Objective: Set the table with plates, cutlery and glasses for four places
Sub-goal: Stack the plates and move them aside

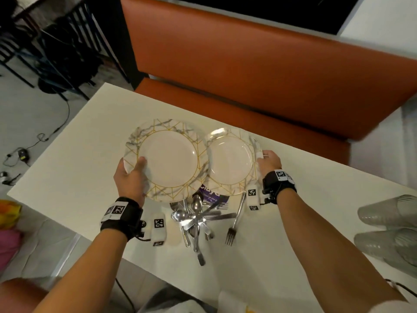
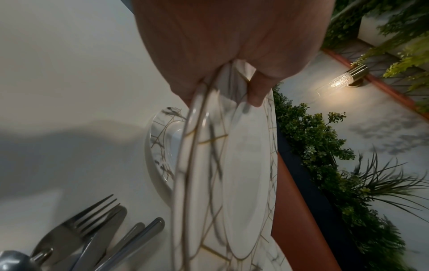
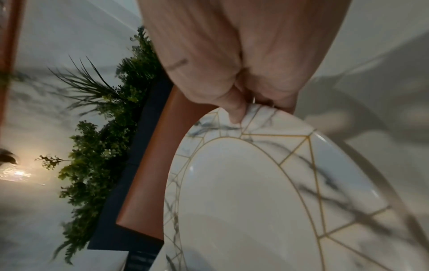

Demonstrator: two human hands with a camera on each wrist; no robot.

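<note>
Over the white table (image 1: 67, 159) two marble-patterned plates with gold lines are held side by side, each by one hand. The left hand (image 1: 130, 177) pinches the near-left rim of the left plate (image 1: 168, 158), thumb on top and fingers beneath; in the left wrist view two rims appear stacked in that grip, so it may be more than one plate, though I cannot tell for sure. The right hand (image 1: 268, 160) pinches the right rim of the right plate (image 1: 230, 161), thumb pressed on the patterned border, fingers curled under. Both plates hang above the table's middle, their edges just overlapping. Beneath them lies a purple printed paper (image 1: 213, 195), partly hidden. Near the front edge sits a heap of cutlery (image 1: 196, 219): at least two spoons, plus knives and forks crossed over one another, too tangled to count exactly. One fork (image 1: 234, 222) lies apart, just right of the heap, tines toward the person. At the far right lie clear plastic cups (image 1: 388, 229) on their sides in two stacks; their number cannot be told. An orange bench (image 1: 248, 71) runs along the far side
</note>
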